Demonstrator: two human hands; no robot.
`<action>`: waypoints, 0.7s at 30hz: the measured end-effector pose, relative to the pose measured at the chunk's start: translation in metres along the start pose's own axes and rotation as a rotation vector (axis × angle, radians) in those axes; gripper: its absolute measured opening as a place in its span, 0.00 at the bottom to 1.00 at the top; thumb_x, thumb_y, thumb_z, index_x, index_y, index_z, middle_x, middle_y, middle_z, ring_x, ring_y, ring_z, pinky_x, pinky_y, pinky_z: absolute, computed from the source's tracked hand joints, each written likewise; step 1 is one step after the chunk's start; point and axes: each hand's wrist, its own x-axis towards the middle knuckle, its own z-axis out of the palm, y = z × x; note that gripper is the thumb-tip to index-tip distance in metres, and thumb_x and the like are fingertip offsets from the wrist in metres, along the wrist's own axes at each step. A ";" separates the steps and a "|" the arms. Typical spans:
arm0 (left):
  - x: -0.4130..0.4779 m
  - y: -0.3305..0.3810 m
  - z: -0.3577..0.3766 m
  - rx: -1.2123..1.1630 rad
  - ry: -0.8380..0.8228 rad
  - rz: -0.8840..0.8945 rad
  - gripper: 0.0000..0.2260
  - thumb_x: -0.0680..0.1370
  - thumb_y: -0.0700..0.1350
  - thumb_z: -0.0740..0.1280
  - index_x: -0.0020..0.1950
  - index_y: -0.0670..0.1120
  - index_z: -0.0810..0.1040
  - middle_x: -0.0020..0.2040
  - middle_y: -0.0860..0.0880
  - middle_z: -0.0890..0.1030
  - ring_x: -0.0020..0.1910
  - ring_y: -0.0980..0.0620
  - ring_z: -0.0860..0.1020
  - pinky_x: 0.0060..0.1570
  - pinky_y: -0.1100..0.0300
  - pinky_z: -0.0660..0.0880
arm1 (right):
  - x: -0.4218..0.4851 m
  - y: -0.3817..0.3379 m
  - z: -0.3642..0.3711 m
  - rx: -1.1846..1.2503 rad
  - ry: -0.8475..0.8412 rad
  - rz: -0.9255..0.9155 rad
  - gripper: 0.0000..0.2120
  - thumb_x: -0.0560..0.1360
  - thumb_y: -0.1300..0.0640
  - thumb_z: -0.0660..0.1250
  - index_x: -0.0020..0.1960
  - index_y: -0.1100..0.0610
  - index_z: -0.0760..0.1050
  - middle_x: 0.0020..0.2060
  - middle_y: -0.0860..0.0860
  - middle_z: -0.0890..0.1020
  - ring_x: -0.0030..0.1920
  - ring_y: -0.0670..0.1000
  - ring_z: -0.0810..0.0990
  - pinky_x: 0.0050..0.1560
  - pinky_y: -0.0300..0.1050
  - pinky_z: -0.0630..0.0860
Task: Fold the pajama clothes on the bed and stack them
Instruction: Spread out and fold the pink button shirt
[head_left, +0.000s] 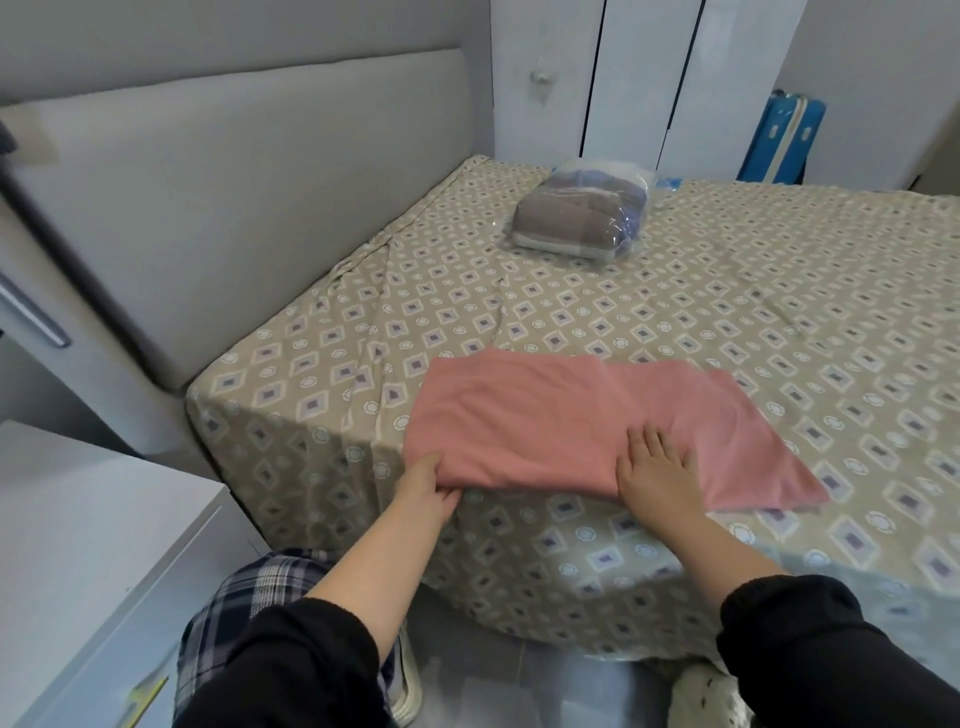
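A pink pajama garment (545, 415) lies partly folded near the front edge of the bed (727, 291), its right part spread flat toward the right. My left hand (428, 488) grips the garment's near left corner, with the fingers tucked under the fabric. My right hand (660, 467) rests flat on the cloth, fingers straight and spread, pressing it down near the fold.
A clear plastic bag of folded clothes (582, 218) sits toward the far side of the patterned sheet. A grey padded headboard (208, 208) rises on the left, a white nightstand (78, 545) stands at lower left, and white wardrobe doors (649, 78) with a blue suitcase (784, 140) stand behind.
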 end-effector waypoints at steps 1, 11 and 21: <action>-0.001 -0.002 0.002 -0.024 0.018 0.018 0.24 0.78 0.37 0.66 0.74 0.43 0.65 0.69 0.41 0.72 0.66 0.42 0.73 0.60 0.49 0.72 | -0.002 0.000 -0.001 0.013 0.001 -0.010 0.26 0.83 0.50 0.42 0.79 0.56 0.47 0.78 0.52 0.49 0.78 0.51 0.47 0.75 0.56 0.46; -0.010 -0.011 0.042 0.046 0.086 0.190 0.21 0.76 0.44 0.68 0.68 0.42 0.69 0.49 0.48 0.77 0.44 0.48 0.77 0.48 0.55 0.73 | -0.006 0.001 -0.003 0.164 0.007 -0.038 0.25 0.83 0.50 0.46 0.78 0.56 0.53 0.78 0.52 0.53 0.77 0.51 0.51 0.75 0.53 0.46; -0.058 -0.048 0.140 0.543 -0.146 0.626 0.05 0.76 0.46 0.64 0.49 0.47 0.74 0.41 0.52 0.78 0.40 0.53 0.76 0.37 0.65 0.71 | 0.001 0.072 -0.072 0.789 0.339 0.186 0.18 0.81 0.59 0.55 0.68 0.62 0.70 0.65 0.58 0.75 0.65 0.57 0.72 0.62 0.47 0.66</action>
